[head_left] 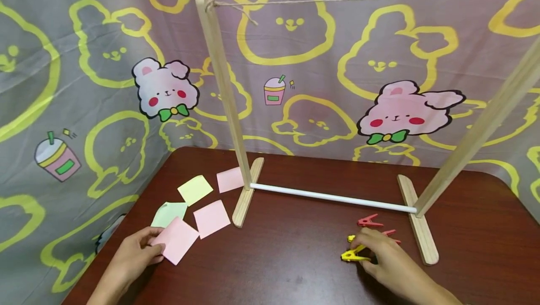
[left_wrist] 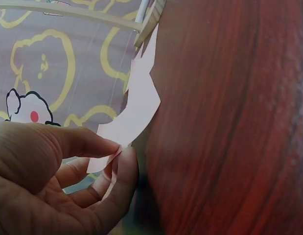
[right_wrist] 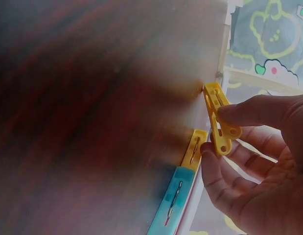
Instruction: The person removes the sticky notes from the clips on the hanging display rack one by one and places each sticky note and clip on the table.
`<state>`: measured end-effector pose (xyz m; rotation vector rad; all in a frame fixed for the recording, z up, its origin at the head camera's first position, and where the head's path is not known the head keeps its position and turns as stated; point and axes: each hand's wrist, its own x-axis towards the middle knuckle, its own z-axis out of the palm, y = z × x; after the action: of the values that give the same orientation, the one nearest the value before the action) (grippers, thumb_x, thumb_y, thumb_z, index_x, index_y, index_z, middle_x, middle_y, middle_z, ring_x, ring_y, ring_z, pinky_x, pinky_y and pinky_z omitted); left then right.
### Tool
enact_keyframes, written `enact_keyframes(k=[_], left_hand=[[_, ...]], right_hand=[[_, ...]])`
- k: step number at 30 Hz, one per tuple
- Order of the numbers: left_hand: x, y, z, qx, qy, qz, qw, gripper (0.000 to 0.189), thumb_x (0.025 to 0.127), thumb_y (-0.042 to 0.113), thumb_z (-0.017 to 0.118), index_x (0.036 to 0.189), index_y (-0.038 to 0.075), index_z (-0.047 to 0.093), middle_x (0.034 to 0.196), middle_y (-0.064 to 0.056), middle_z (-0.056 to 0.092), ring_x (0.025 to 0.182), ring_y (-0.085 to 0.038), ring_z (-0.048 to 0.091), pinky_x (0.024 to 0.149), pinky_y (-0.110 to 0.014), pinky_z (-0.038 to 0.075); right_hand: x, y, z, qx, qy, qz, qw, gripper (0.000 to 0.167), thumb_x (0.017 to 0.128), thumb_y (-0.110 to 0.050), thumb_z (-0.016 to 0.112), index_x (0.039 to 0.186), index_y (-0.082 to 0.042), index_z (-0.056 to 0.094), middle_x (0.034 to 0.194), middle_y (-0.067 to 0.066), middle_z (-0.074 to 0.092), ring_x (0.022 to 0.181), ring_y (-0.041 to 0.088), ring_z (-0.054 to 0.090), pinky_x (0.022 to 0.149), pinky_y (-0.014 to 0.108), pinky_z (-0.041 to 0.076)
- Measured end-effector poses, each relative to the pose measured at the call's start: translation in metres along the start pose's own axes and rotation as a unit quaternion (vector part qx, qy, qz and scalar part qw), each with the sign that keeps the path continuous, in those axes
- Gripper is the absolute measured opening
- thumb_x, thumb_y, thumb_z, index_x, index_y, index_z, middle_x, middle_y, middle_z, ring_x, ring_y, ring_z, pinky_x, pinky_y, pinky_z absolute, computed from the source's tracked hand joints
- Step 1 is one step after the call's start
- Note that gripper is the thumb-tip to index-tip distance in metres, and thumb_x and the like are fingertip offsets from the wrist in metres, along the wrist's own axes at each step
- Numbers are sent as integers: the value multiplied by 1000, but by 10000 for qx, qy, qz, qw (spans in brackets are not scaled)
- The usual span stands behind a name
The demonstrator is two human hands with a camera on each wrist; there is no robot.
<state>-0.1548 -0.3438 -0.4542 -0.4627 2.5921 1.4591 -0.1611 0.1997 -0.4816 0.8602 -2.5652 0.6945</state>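
Note:
At the table's left, my left hand (head_left: 137,253) pinches a pink sticky note (head_left: 175,240) by its near edge between thumb and fingers. The left wrist view shows this pink note (left_wrist: 134,107) bending a little as it extends from the fingertips. Around it lie a green note (head_left: 170,212), a yellow note (head_left: 195,190) and two more pink notes. On the right, my right hand (head_left: 386,258) holds a yellow clothespin (right_wrist: 217,117) between thumb and fingers. Beneath that hand, another yellow clothespin (right_wrist: 194,147) and a teal clothespin (right_wrist: 173,198) lie on the table.
A wooden frame stands across the table, with a left post (head_left: 225,92), a right post (head_left: 476,136), a white bar (head_left: 333,197) low down and a string (head_left: 337,0) along the top. Red clothespins (head_left: 369,220) lie near the right foot. A patterned curtain (head_left: 295,75) hangs behind.

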Motion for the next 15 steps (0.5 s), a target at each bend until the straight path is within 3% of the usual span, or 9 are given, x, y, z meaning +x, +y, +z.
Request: enact_keyframes(k=[5,9,15], left_hand=[[2,0,-2,382,53,63,9992,47,95,-2,66,137,-17,51,98,-13,69,81,-9,65,70,-23,63],[1,2,-4,809,157,106,9965,43,94,3,69,132,-14,57,94,-11,69,79,-10,65,66,-24,61],[1,2,-7,1641,368,225,9855,39,95,15,72,128,-4,64,93,-4,70,81,-11,64,65,-23,51]], right_hand=[[0,0,3,-410,88,-133,9990,58,49,2,96,90,-28,67,101,-3,72,101,24,66,77,35,58],[2,0,2,-631,175,-270,9975,58,47,0,97,90,-27,68,99,-4,71,99,26,66,75,35,59],[2,-2,0,-865,139,-281,9958,55,50,-5,99,92,-25,71,101,-5,70,98,24,66,75,35,59]])
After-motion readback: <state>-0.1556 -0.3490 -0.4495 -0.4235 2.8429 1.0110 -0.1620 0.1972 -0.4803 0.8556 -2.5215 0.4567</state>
